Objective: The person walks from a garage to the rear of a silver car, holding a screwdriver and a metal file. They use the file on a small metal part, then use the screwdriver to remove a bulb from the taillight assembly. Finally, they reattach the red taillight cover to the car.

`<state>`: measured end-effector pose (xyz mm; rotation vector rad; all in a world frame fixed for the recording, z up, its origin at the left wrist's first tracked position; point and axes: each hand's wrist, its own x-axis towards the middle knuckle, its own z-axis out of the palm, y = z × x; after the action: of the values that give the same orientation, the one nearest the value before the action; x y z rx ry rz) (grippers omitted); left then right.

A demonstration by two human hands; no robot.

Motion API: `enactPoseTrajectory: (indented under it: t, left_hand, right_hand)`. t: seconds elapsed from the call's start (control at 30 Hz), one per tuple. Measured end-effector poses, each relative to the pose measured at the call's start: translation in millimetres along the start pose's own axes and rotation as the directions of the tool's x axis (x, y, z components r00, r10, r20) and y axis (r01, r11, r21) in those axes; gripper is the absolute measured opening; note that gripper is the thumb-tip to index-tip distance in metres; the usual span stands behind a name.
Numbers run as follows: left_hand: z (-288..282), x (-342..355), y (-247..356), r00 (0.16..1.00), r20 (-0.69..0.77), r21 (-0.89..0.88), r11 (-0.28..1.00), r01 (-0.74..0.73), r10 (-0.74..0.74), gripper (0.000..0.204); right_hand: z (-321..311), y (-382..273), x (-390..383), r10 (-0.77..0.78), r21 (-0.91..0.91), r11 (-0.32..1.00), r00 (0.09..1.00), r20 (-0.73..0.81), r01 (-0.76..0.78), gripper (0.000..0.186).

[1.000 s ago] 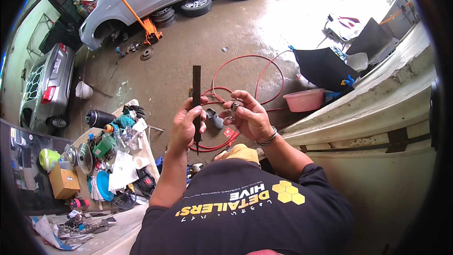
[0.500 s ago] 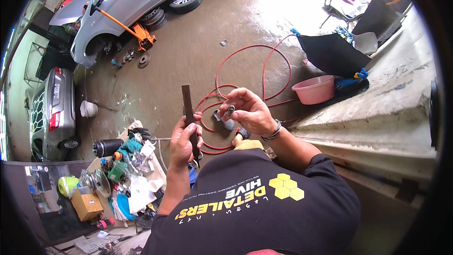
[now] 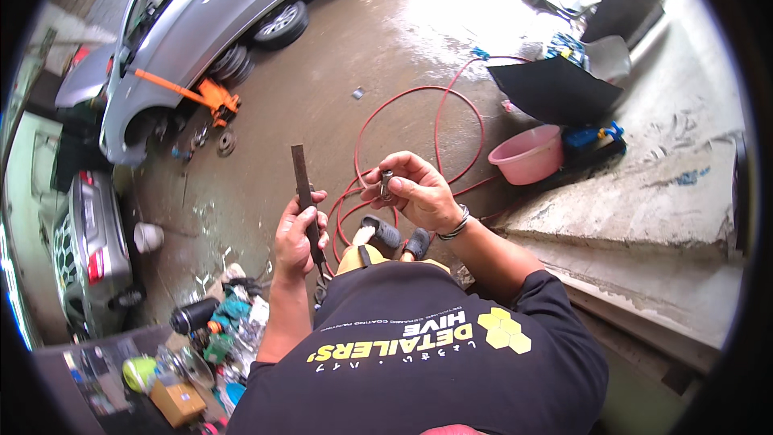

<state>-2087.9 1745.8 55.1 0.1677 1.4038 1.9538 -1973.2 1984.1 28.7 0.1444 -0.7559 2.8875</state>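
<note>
My left hand [image 3: 299, 235] grips a dark, flat metal file [image 3: 306, 201] upright, its long blade rising above my fingers and its narrow tang pointing down. To its right, my right hand [image 3: 415, 193] pinches a small, shiny metal cylindrical fitting [image 3: 386, 183] between thumb and fingers, the other fingers curled loosely. The file and fitting are apart. Below them are my black shirt [image 3: 419, 354] and my feet in grey clogs [image 3: 382, 230].
A red hose [image 3: 435, 141] loops over the wet floor. A silver car [image 3: 185, 32] with loose wheels and an orange jack [image 3: 215, 101] stands ahead. A pink basin [image 3: 527, 161] and concrete ledge [image 3: 612, 217] are right; a cluttered table [image 3: 225, 322] and grey car [image 3: 93, 250] left.
The view has turned, so the car and jack sit further left. My left hand with the file sits lower and further left in the picture; my right hand has tilted the fitting back upright.
</note>
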Motion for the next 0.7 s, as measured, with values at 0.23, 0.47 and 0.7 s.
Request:
enactPoseTrajectory:
  t: [0.23,0.47,0.7]
  left_hand:
    - [58,88,9,0.955,0.251,0.129,0.983,0.131,-0.16,0.024]
    - [98,151,5,0.869,0.392,0.216,0.948,0.233,-0.303,0.024]
    - [73,241,35,0.911,0.349,0.173,0.971,0.168,-0.22,0.024]
  right_hand:
    - [-26,-37,-12,-0.157,0.072,0.984,0.981,-0.11,0.165,0.023]
    - [-46,-76,0,-0.315,-0.014,0.947,0.923,-0.221,0.32,0.02]
    - [-106,-102,105,-0.344,-0.037,0.938,0.913,-0.219,0.344,0.026]
